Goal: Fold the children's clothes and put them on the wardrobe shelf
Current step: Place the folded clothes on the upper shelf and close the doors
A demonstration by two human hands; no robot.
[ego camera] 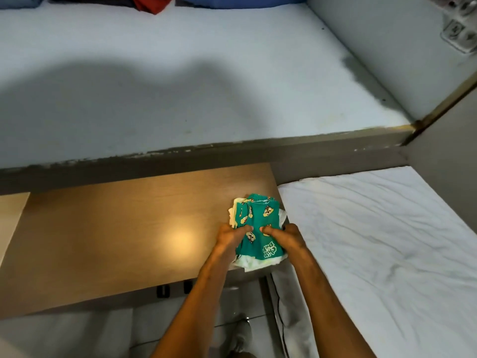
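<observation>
Clothes (258, 223) sit in a small folded stack between the two hands, at the right end of the wooden worktop (116, 228): a green cartoon-print piece on top, pale ones under it. The left hand (232, 237) clasps the stack's left side and the right hand (285, 237) its right side, both thumbs pressed on the green cloth. Just right of the right hand lies a bed (387, 241) with a white sheet.
</observation>
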